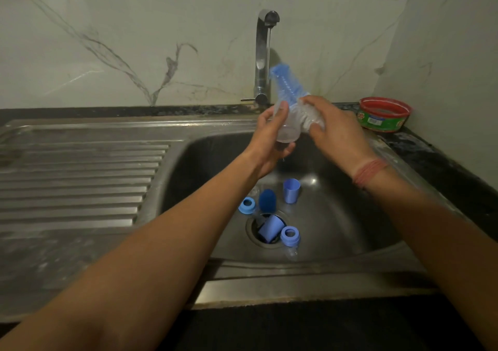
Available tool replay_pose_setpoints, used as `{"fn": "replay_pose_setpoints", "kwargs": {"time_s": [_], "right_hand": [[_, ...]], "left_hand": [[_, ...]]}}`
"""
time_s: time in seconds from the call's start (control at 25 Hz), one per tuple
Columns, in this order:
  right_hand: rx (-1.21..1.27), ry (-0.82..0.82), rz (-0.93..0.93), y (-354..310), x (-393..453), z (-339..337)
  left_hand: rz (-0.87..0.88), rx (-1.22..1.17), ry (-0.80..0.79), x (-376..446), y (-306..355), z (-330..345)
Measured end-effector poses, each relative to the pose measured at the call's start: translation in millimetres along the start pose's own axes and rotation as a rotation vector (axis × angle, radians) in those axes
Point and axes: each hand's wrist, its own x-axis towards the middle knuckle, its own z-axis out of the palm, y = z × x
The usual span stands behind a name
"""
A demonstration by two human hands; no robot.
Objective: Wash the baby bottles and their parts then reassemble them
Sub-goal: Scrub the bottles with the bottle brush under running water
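Note:
Over the steel sink basin point(350, 210), my left hand point(272, 137) grips a clear baby bottle point(287, 132) near its base. My right hand point(334, 132) holds a blue-handled bottle brush point(288, 83) by its white bristle end, right against the bottle; the handle is blurred and points up beside the tap. On the basin floor lie two blue screw rings point(247, 205) point(290, 236), two blue caps point(291, 190) point(270, 228), a dark blue sponge piece point(267, 201) and a clear teat point(292, 253). The lower cap lies across the drain.
A thin stream of water runs from the chrome tap point(262, 54) behind my hands. The ribbed draining board point(75, 178) spreads to the left. A red and green tub of dish soap point(384, 114) stands on the dark counter at the back right, near the marble wall.

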Motion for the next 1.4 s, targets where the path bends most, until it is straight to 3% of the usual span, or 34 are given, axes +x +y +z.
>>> {"fn": "replay_pose_setpoints", "kwargs": {"time_s": [0.12, 0.24, 0.28, 0.36, 0.48, 0.68, 0.76, 0.96, 1.08, 1.2, 1.4], "right_hand": [[-0.011, -0.006, 0.000, 5, 1, -3], [-0.030, -0.046, -0.072, 1, -2, 4], [-0.042, -0.034, -0.078, 4, -1, 4], [-0.067, -0.006, -0.044, 15, 3, -1], [-0.101, -0.008, 0.030, 31, 8, -7], [-0.143, -0.044, 0.035, 36, 9, -6], [-0.146, -0.060, 0.045, 36, 9, -8], [-0.162, -0.172, -0.044, 28, 6, -11], [-0.160, -0.245, -0.109, 20, 5, -12], [-0.154, -0.254, -0.159, 13, 3, -13], [-0.316, -0.258, -0.261, 9, -4, -11]], "left_hand": [[0.055, -0.008, 0.055, -3, 8, -3], [0.135, -0.015, 0.322, -11, 22, -29], [0.151, 0.041, 0.407, -12, 26, -40], [0.170, 0.404, 0.494, -12, 33, -58], [0.155, 0.976, 0.381, -13, 32, -67], [0.163, 1.224, 0.217, -14, 19, -60], [0.142, 1.066, 0.253, -14, 25, -62], [-0.021, 0.155, 0.529, -10, 40, -76], [-0.104, -0.256, 0.539, -9, 43, -88], [-0.101, -0.231, 0.550, -8, 42, -90], [-0.088, 0.041, 0.522, -6, 41, -83]]}}
